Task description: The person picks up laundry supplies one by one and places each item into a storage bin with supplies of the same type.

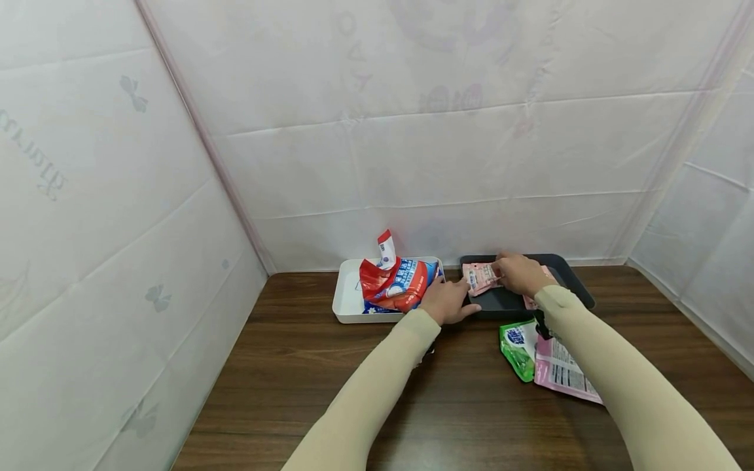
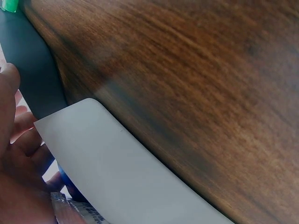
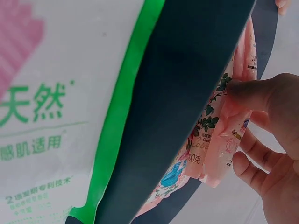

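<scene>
In the head view, my right hand point(image 1: 521, 272) reaches into the dark tray point(image 1: 501, 311) at the back right. Its thumb and fingers pinch the edge of a pink packet point(image 3: 229, 144) with printed flowers, seen in the right wrist view. Pink packaging point(image 1: 480, 277) shows on both sides of that hand inside the tray. My left hand point(image 1: 446, 302) lies across the gap between the two trays, fingers loosely spread. It is beside a red and blue plastic packet point(image 1: 406, 278) that lies in the white tray point(image 1: 349, 304).
A green and white pouch point(image 1: 520, 353) lies on the wooden table point(image 1: 294, 373) in front of the dark tray. Beside it is a pink pouch point(image 1: 559, 369), partly under my right forearm. White sheeting point(image 1: 412, 163) walls the table at the back and sides.
</scene>
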Tool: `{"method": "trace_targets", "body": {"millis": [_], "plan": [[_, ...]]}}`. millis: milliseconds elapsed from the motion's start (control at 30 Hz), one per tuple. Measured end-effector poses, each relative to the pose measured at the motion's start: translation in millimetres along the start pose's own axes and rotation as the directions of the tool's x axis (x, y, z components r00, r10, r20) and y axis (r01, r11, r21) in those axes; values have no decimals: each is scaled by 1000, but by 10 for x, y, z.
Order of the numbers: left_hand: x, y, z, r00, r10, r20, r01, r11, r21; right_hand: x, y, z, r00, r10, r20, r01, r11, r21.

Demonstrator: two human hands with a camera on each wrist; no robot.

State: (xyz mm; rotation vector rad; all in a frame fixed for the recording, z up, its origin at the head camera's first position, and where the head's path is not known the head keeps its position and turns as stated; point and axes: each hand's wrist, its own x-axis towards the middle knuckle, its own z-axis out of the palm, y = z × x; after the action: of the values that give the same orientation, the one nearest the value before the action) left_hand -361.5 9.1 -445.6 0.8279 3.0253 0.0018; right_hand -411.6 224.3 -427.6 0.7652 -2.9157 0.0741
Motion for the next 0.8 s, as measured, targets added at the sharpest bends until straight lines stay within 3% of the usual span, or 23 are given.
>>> {"method": "trace_targets", "body": {"millis": [367,800], "plan": [[6,-19,12,1000,11,1,-11,1000,2,-7,1,66,998,58,36,-60,997,54],[17,2,5,1000,19,-5,-19,1000,7,-45,9,40,996,63,61,-67,996,58]]}}
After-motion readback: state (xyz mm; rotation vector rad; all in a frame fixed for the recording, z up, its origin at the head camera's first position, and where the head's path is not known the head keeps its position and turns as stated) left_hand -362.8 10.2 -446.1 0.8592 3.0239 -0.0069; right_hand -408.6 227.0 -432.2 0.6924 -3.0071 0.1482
